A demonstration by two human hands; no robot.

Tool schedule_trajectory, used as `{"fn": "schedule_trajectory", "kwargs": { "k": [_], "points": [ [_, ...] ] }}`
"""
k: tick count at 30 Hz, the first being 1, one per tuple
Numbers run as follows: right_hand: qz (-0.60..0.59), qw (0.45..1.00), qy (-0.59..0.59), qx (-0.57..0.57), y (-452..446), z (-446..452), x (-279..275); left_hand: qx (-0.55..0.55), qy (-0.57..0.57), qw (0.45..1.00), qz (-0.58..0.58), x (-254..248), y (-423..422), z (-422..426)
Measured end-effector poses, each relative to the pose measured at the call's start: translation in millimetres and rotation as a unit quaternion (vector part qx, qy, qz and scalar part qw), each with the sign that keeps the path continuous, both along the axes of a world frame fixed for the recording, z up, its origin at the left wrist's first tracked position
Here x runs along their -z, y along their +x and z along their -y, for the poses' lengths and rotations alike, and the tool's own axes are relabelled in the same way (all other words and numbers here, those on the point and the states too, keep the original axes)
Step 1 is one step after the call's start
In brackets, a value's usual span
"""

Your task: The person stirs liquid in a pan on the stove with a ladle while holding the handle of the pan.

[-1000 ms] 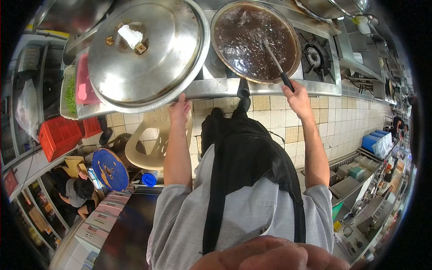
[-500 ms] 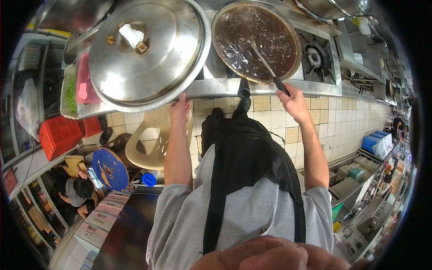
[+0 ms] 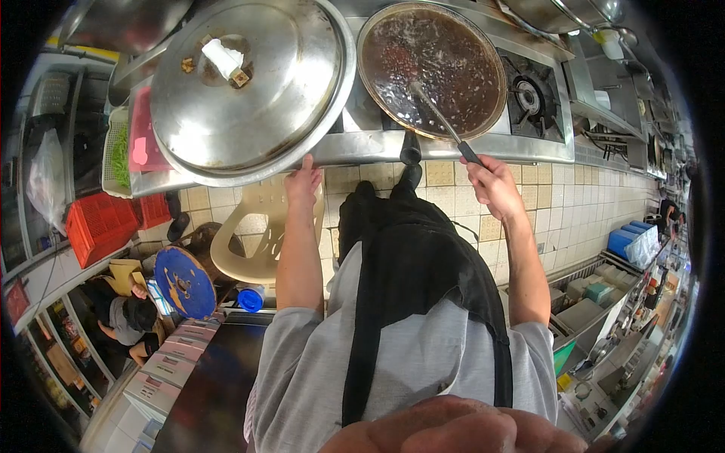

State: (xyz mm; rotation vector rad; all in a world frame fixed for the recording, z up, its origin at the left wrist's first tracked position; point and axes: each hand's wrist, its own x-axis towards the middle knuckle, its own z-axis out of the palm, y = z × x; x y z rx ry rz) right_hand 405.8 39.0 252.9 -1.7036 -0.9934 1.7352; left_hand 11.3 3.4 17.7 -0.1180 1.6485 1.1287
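1. Shelving (image 3: 69, 151) lined the far left of my head view, with a cloudy plastic bag (image 3: 47, 177) in front of it and a red crate (image 3: 102, 225) nearby.
2. Beside the metal counter's left end, a pale basket (image 3: 110, 187) held green vegetables (image 3: 119, 156); a pink tray (image 3: 149, 140) lay next to it.
3. Lower left, I saw a co-worker (image 3: 130, 317) near a tilted, worn blue disc (image 3: 185, 283).
4. Large domed lid (image 3: 279, 83) sat over a wide metal rim on the counter, a white cloth (image 3: 221, 57) wrapped at its handle.
5. Beige plastic chair (image 3: 225, 245) stood below, on pale floor tiles (image 3: 453, 185).
6. My left hand (image 3: 303, 185) was unclenched at the lid's near side, fingers partly bent; I could not tell whether they touched metal.
7. Round pot (image 3: 468, 57) of dark, glossy liquid sat right of the lid on the stove. The ladle (image 3: 440, 115) slanted into it, its head at the surface.
8. My right hand (image 3: 497, 189) was closed round the ladle's black handle, near the pot's front edge.
9. Bare burner (image 3: 528, 97) lay right of the pot; farther right were blue crates (image 3: 628, 240).
10. Stacked cartons (image 3: 170, 366) at lower left bore print too small to read.
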Motion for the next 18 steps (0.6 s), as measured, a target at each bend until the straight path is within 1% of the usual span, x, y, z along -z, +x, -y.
{"fn": "schedule_trajectory", "kwargs": {
  "k": [5,11,18],
  "points": [
    [-0.049,0.999,-0.013,0.017,3.1,7.8,-8.1,-0.001,-0.003,1.000,-0.008,3.6,0.3,0.2],
    [-0.095,0.994,-0.034,0.045,6.2,15.3,-12.0,0.010,-0.008,1.000,-0.007,-3.2,0.8,-0.2],
    [-0.098,0.993,-0.027,0.051,10.9,20.2,-12.5,0.014,-0.004,1.000,-0.004,3.0,-1.4,0.4]
  ]
}}
